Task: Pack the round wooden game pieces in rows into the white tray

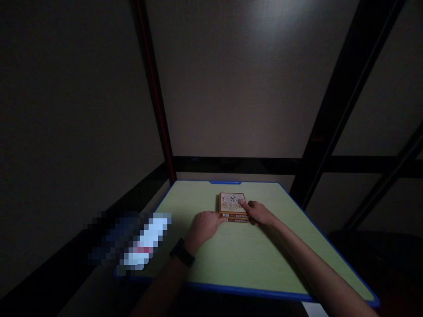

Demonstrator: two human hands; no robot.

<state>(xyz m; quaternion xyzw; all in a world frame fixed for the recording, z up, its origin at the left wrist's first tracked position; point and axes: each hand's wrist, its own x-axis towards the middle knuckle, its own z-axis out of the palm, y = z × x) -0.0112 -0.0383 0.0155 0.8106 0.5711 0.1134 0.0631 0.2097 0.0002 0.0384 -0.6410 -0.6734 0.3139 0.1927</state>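
Two flat boxes with orange-brown edges lie stacked near the middle of the green table. The upper box has a pale, patterned top with dark writing. Part of the lower box shows beneath it at the front. My left hand, with a dark band on its wrist, is closed at the front left corner of the boxes, a finger touching the lower one. At the right side, my right hand grips the upper box, its thumb on top and its other fingers partly hidden beside the edge.
A bright, pixelated rectangular item lies at the table's left edge. The tabletop has a blue rim. Grey wall panels with dark beams stand behind and to the left. Something white shows below the front edge.
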